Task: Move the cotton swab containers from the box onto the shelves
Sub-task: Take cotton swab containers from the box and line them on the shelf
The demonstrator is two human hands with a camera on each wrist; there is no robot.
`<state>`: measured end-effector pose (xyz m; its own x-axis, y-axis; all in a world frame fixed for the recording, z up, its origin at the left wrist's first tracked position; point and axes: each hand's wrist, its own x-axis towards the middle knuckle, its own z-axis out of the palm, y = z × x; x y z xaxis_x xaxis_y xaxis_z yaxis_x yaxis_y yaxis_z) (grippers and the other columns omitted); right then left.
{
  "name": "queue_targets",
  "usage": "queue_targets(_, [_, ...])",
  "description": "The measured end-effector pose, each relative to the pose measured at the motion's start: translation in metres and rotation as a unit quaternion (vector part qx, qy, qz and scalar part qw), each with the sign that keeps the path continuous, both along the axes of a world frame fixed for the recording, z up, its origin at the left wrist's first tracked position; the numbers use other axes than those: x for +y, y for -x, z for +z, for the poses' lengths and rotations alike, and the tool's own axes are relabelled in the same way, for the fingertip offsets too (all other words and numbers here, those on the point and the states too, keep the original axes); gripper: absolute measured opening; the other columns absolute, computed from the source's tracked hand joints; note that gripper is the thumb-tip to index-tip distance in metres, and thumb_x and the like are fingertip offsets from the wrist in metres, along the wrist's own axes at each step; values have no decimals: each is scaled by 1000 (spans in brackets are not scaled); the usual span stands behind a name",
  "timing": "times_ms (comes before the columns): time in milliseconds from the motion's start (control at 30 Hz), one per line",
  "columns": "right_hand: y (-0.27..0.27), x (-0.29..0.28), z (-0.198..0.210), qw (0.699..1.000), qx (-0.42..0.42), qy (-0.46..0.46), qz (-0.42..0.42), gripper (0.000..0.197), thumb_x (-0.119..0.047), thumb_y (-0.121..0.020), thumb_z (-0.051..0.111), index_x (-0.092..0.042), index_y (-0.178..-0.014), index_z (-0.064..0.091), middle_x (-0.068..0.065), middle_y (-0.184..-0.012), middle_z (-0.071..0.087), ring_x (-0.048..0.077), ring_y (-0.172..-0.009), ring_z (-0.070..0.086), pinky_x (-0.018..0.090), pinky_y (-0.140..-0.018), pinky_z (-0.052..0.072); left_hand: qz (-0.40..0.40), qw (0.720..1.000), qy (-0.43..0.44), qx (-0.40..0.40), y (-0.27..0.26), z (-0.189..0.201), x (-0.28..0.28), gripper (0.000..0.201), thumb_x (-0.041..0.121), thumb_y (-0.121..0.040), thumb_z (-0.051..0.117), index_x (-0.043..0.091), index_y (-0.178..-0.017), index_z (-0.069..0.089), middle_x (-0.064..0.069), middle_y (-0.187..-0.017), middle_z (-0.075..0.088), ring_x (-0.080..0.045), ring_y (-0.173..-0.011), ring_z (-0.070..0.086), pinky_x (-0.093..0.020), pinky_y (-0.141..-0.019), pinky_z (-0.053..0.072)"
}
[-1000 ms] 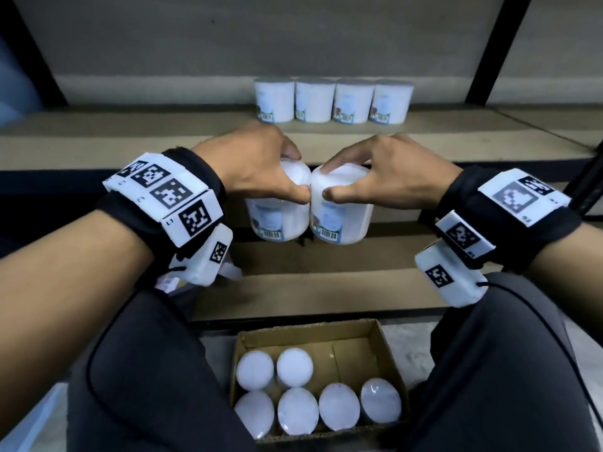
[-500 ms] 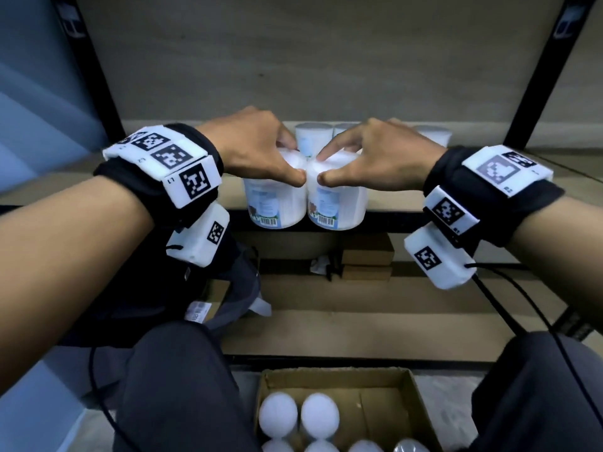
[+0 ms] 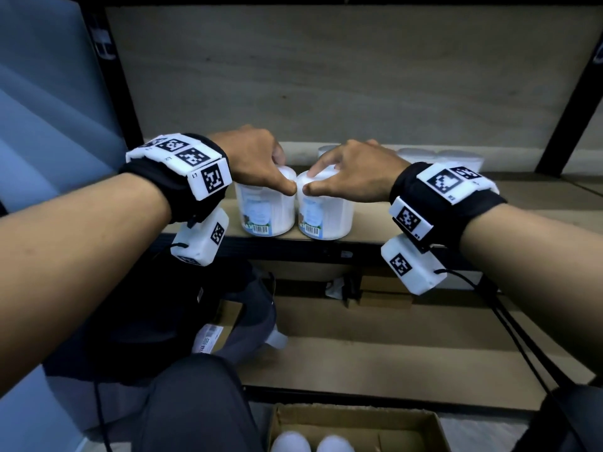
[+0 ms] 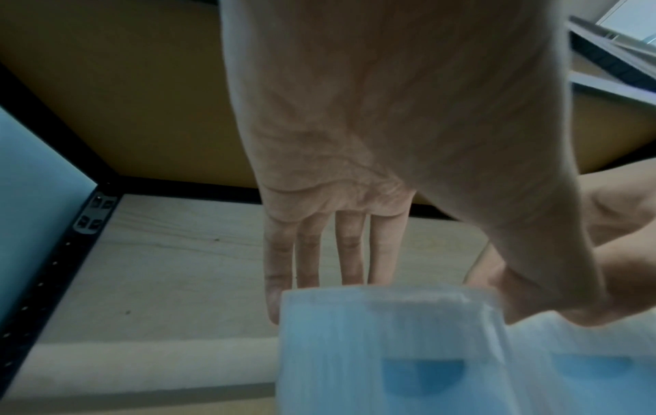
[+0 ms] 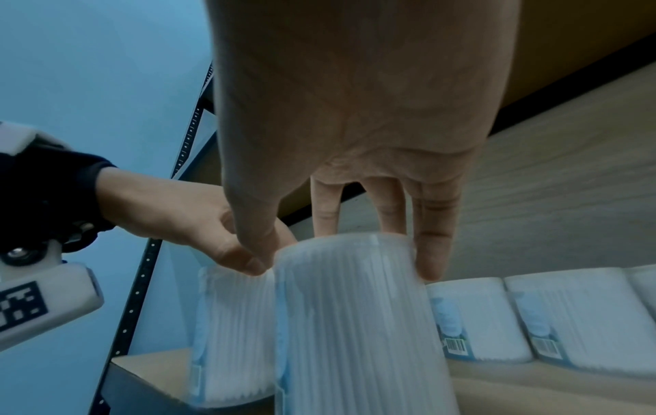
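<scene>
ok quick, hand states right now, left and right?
Left hand: closed on the left cotton swab container, gripping its top from above.
Right hand: closed on the right cotton swab container, same top grip.

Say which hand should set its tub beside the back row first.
Right, likely. The right hand holds its tub nearer the back row; the left hand and its tub sit farther away.

Black wristbands (image 3: 163,184) carry white blocks (image 3: 455,182) printed with square black codes; dark trousers (image 3: 195,409), thin black cables (image 3: 522,334).
</scene>
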<state>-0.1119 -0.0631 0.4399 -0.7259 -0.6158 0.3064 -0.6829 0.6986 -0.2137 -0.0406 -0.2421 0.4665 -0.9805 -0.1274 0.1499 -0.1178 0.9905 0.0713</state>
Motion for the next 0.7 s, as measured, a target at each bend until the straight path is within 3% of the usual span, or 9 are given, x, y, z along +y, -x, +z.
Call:
queue_targets(267, [18,-30,-3,1000,-11,11,1,45,-69,-72,62,-44,-107,70,-13,-124,64,13,-120,52,28,-86,42,21,999,12,-43,18,-4,-24,68,73,-52,56,24,-94,73,6,-93,73,-19,-90,66,-43,-86,56])
queue_targets(400, [24,-37,-6,1000,-18,14,1,43,-70,-71,61,-45,-105,70,-14,-122,63,12,-118,51,27,-85,41,27,999,6,-45,24,-6,-31,66,69,-62,60,19,-104,72,0,-104,72,-23,-98,65,-44,-91,54])
queue_targets(500, [27,-39,-8,1000,-21,20,2,42,-71,-70,60,-46,-102,71,-13,-120,63,10,-117,50,27,-84,41,25,998,-16,-46,30,-7,-37,52,62,-72,67,22,-106,71,3,-106,71,-20,-99,65,-42,-93,53])
queue_targets(700, [26,-39,-7,1000,-22,2,2,44,-72,-71,60,-45,-104,70,-12,-121,63,10,-114,50,26,-83,41,17,999,-35,-38,35,-11,-47,54,64,-74,68,27,-113,68,8,-113,67,-16,-103,62,-39,-96,51])
